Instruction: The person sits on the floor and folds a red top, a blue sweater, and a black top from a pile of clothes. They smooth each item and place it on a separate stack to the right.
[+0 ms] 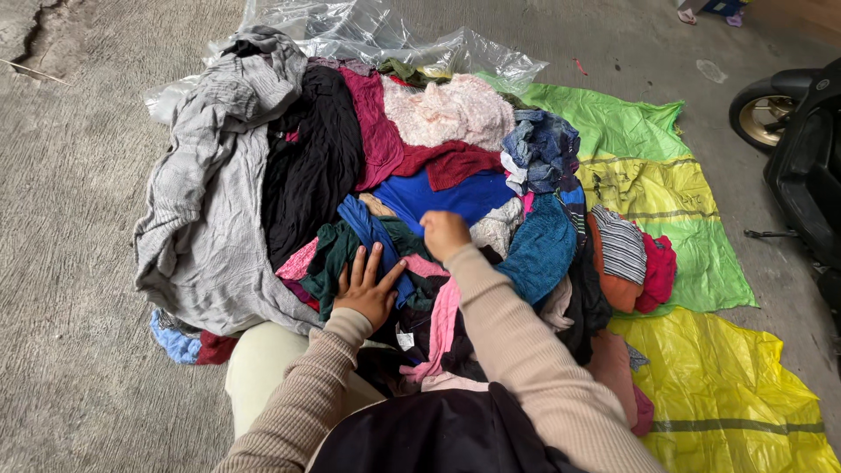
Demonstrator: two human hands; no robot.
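Observation:
A big heap of mixed clothes [315, 166] lies on the concrete floor in front of me. My left hand [368, 285] rests flat, fingers spread, on a dark green garment [337, 254] beside a blue strap-like cloth [368, 226]. My right hand [445, 233] is closed in a fist at the lower edge of a bright blue garment [455, 197]; what it grips is hidden. A pink cloth [442, 324] runs under my right forearm. Both arms wear beige ribbed sleeves.
A grey garment [210, 201] and a black one [311, 158] cover the heap's left. Green and yellow plastic sheets [666, 201] spread on the right, clear plastic [368, 31] at the back. A dark scooter [802, 149] stands at the right edge.

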